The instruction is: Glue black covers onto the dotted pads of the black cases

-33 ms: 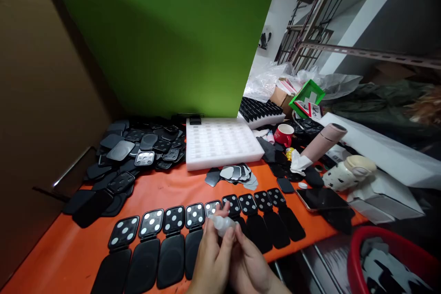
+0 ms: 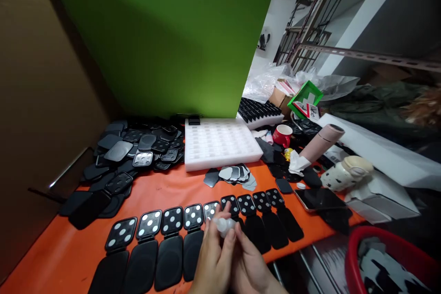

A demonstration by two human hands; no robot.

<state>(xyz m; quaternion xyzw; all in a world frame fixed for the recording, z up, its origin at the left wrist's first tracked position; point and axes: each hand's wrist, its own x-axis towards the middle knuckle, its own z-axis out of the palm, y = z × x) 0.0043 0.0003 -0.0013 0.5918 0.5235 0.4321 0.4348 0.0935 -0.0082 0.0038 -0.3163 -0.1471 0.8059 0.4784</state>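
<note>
The orange table (image 2: 161, 188) carries open black cases (image 2: 169, 257), a white foam block (image 2: 222, 147) and a phone (image 2: 320, 198).

Cases (image 2: 192, 245) lie before the tray (image 2: 223, 161); pile (image 2: 129, 165) to its left; mug (image 2: 282, 138) right.

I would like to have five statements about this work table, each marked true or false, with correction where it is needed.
1. The left hand and right hand are together at a small white bottle. True.
2. The red mug lies on its side. False: it stands upright.
3. The white foam block lies between the green board and the hands. True.
4. The red basket is left of the hands. False: it is right.
5. The black cases in the row are closed. False: they lie open.
</note>
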